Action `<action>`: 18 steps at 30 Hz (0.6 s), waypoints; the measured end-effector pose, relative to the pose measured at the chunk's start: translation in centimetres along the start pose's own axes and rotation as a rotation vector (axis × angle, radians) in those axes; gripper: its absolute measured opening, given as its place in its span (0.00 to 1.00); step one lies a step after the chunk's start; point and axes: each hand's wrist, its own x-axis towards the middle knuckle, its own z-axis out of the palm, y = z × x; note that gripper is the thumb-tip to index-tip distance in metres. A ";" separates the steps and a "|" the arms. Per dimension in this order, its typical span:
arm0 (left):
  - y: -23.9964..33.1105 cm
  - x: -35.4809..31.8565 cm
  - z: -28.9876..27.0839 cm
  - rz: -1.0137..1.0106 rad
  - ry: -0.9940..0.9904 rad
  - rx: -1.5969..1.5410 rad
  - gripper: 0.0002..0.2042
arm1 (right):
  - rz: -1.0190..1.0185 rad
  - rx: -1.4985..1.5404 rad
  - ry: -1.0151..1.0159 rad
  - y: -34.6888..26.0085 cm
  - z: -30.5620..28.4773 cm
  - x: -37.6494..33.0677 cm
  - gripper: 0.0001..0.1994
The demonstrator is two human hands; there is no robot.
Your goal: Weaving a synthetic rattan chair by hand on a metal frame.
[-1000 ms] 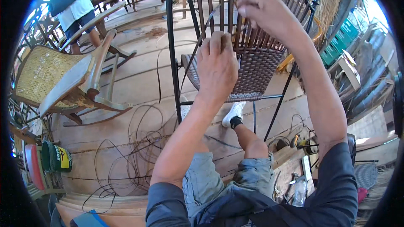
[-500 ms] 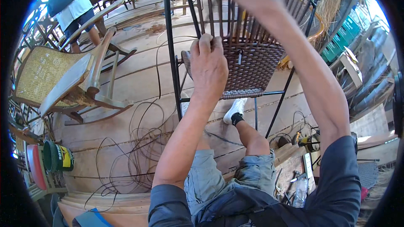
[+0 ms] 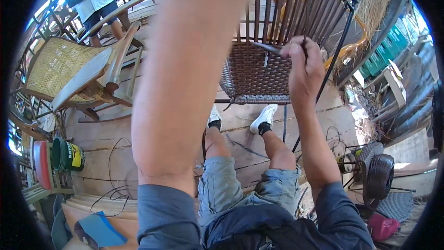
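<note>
A chair with a dark brown woven seat (image 3: 252, 76) and a black metal frame (image 3: 335, 51) stands in front of me, with upright strands (image 3: 286, 4) forming its back. My right hand (image 3: 303, 65) is closed at the seat's rear right edge, pinching a thin dark strand (image 3: 267, 47) that points left. My left forearm (image 3: 185, 78) rises close to the camera and fills the middle of the view. Its hand is out of the picture above the top edge. My knees and white shoes (image 3: 264, 116) are below the seat.
A wooden rocking chair with a cane seat (image 3: 69, 71) stands at the left, and another person (image 3: 92, 0) is behind it. A green can (image 3: 67, 154) and a red stool (image 3: 40, 164) sit lower left. Loose strands (image 3: 115, 176) lie on the plank floor. A dark roll (image 3: 380, 175) and green crates (image 3: 386, 51) are on the right.
My left arm has lifted off the seat edge and swung up close to the camera, its hand leaving the view. My right hand has come down from the top to the seat's rear edge.
</note>
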 end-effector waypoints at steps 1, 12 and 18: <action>0.3 -0.4 0.1 -0.023 0.085 -0.047 0.15 | -0.107 -0.122 0.122 1.3 0.0 0.3 0.08; -1.5 -9.4 8.5 -0.013 0.041 0.490 0.22 | 0.202 -0.271 -0.515 0.7 -0.6 10.2 0.11; -1.7 -9.4 10.0 -0.094 0.092 0.519 0.27 | -0.496 -0.585 -0.145 3.7 4.0 11.8 0.09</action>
